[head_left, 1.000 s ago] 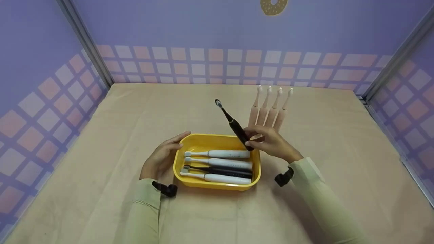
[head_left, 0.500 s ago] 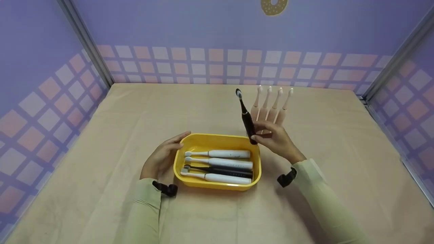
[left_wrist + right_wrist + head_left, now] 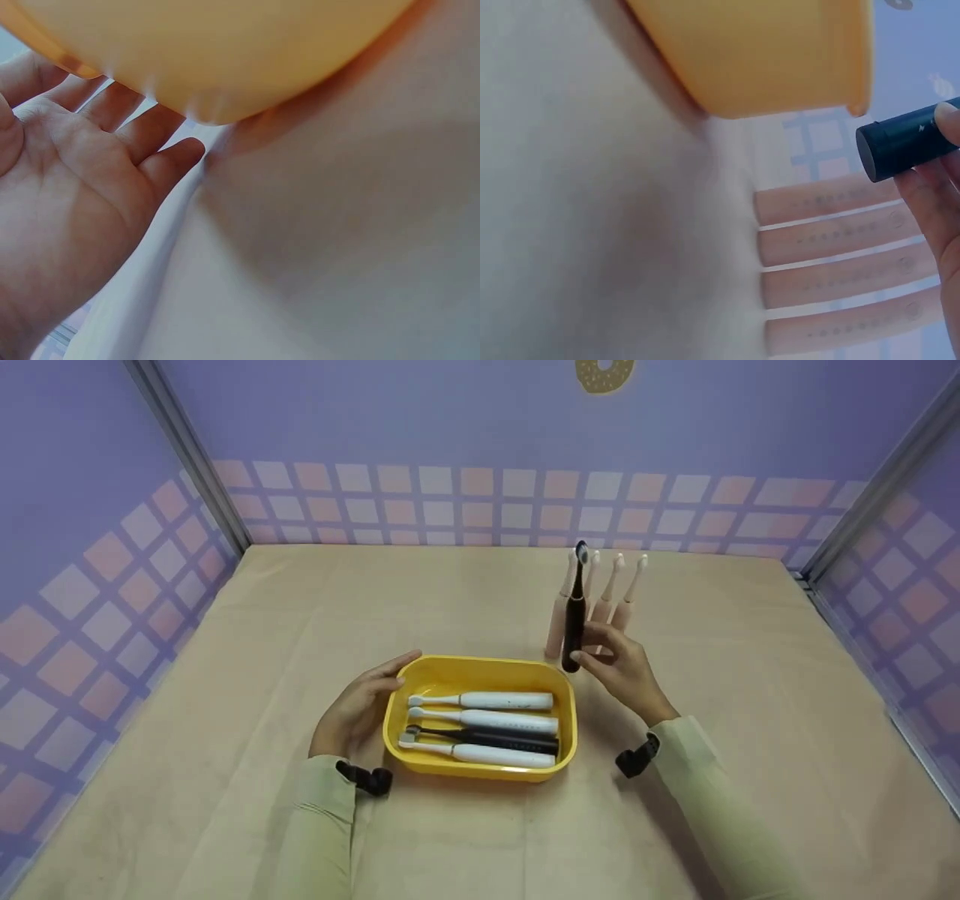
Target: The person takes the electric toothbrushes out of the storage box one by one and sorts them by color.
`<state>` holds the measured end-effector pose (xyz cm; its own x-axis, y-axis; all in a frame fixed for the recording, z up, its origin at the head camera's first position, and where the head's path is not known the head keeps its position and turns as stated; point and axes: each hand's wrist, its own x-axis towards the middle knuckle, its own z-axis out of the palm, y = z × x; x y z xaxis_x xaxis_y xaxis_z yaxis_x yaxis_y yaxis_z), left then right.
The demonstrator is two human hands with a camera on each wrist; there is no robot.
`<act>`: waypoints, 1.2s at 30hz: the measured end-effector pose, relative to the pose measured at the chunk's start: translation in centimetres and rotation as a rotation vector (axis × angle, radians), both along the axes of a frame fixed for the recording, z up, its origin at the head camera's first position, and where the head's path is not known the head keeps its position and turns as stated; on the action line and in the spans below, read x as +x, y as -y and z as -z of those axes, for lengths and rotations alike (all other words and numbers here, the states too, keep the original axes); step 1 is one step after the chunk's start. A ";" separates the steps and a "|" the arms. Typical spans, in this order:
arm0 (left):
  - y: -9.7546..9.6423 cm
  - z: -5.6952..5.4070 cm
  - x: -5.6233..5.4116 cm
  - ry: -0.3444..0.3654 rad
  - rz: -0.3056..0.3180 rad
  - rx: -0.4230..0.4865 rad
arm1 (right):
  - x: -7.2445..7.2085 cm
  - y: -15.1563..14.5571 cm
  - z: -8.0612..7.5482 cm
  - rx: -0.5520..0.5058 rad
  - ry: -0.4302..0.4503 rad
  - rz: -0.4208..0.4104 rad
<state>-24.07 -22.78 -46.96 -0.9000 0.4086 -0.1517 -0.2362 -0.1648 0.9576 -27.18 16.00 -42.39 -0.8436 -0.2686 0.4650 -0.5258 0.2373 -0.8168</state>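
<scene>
My right hand (image 3: 626, 671) pinches a black electric toothbrush (image 3: 574, 622) by its lower handle, between thumb and fingers. It is held upright, brush head up, just beyond the back right corner of a yellow tub (image 3: 480, 772). In the right wrist view, the flat base of the black toothbrush (image 3: 907, 144) shows raised off the table. Against the tub's left side rests my left hand (image 3: 360, 709), fingers extended along the outer wall, thumb near the rim. Inside the tub lie three white electric toothbrushes (image 3: 510, 722) and one black one (image 3: 510, 739), side by side, heads to the left.
Several pink electric toothbrushes (image 3: 622, 615) stand upright in a row behind the right hand, partly hidden by it and the held brush. A beige cloth (image 3: 300, 607) covers the table. Purple panels with a checked band (image 3: 517, 502) enclose the back and sides.
My right hand has carried the black toothbrush right and away from the tub, turning it from tilted left to upright. The left hand and tub have stayed put.
</scene>
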 end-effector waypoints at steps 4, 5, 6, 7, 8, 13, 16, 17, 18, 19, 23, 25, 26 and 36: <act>-0.1 0.0 0.0 0.007 -0.007 0.003 | 0.3 0.1 0.2 -0.001 0.022 0.035; -0.1 0.0 -0.1 0.007 -0.007 0.004 | 0.2 0.0 0.5 -0.001 0.033 0.043; -0.1 0.0 -0.1 0.006 -0.008 0.002 | 0.0 -0.1 0.9 0.002 0.045 0.054; -0.1 0.0 -0.1 0.007 -0.008 0.002 | -0.3 -0.2 1.4 0.004 0.057 0.065; -0.1 0.0 -0.1 0.003 -0.004 0.000 | -0.5 -0.3 1.9 0.005 0.071 0.074; -0.2 -0.1 -0.1 0.008 -0.009 0.005 | -1.6 -0.8 4.0 0.034 0.121 0.102; -0.2 -0.1 -0.1 0.000 -0.007 0.003 | -1.8 -0.8 4.4 0.040 0.127 0.098; -0.2 -0.1 -0.1 -0.003 -0.006 0.004 | -1.9 -0.9 4.5 0.039 0.126 0.095; -0.2 -0.1 -0.1 -0.005 -0.005 0.005 | -2.0 -0.9 4.6 0.042 0.126 0.093; -0.2 -0.1 -0.1 -0.006 -0.003 0.007 | -2.0 -0.9 4.6 0.045 0.127 0.088; -0.1 -0.1 0.0 -0.010 0.006 0.016 | -2.0 -1.0 4.7 0.034 0.156 0.067; 0.0 -0.1 0.0 -0.012 0.014 0.019 | -2.0 -1.0 4.7 0.035 0.184 0.059; 0.0 -0.1 0.0 -0.014 0.017 0.019 | -2.0 -1.1 4.7 0.038 0.199 0.059; 0.0 -0.1 0.0 -0.013 0.011 0.017 | -2.1 -1.1 5.2 0.093 0.314 0.038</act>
